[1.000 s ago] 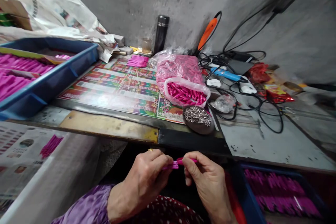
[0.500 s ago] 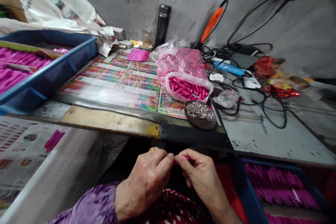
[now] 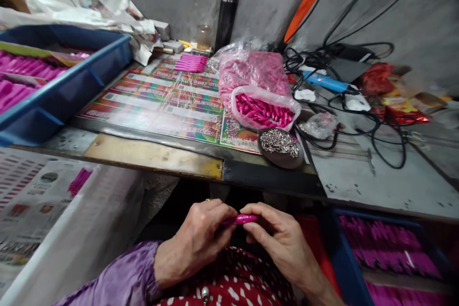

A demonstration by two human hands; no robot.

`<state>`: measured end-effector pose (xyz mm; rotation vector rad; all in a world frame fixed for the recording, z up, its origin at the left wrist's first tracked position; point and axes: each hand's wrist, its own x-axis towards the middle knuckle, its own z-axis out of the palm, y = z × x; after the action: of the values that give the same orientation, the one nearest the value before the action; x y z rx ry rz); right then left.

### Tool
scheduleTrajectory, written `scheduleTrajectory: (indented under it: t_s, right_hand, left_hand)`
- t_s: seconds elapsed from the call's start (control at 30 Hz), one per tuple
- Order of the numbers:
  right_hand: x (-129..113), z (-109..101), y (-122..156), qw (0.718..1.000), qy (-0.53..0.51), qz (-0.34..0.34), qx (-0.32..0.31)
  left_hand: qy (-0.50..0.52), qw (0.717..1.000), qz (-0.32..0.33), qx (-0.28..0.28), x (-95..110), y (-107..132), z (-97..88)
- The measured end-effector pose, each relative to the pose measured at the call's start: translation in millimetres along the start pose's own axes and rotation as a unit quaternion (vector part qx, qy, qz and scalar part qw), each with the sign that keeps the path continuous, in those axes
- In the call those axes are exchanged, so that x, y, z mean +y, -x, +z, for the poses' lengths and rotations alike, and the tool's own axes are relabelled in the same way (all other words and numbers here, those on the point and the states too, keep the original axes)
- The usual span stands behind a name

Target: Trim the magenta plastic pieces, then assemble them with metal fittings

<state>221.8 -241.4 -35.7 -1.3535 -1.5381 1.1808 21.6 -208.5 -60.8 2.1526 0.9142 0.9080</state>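
Observation:
Both hands meet low in front of me, below the table edge. My left hand (image 3: 199, 239), with a ring and a purple sleeve, pinches one end of a small pink plastic piece (image 3: 242, 219). My right hand (image 3: 278, 241) pinches the other end. On the table above stand an open plastic bag of glossy pink pieces (image 3: 263, 112) and a dark round dish of small metal parts (image 3: 279, 146).
A blue tray of pink pieces (image 3: 43, 100) sits at the left; another blue bin of pink pieces (image 3: 387, 253) is low on the right. A colourful printed sheet (image 3: 161, 105) covers the table. Black cables (image 3: 358, 119), a blue tool, an orange-handled tool and a black flask (image 3: 226, 14) crowd the back.
The two pink parts held apart a second ago are now brought together into one piece between my fingertips. The view has tilted slightly, and my hands stay in the same place.

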Motion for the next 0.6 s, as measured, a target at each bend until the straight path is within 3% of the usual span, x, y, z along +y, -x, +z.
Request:
scheduleTrajectory:
  t_s: [0.23, 0.6]
  right_hand:
    - [3.1, 6.1, 2.5, 1.000, -0.011, 0.011, 0.002]
    - [5.5, 4.6, 2.6, 1.000, -0.013, 0.017, -0.005]
  left_hand:
    - [-0.044, 0.999, 0.030, 0.006, -9.0, 7.1, 5.7]
    - [-0.038, 0.999, 0.038, 0.001, -3.2, 4.0, 4.5]
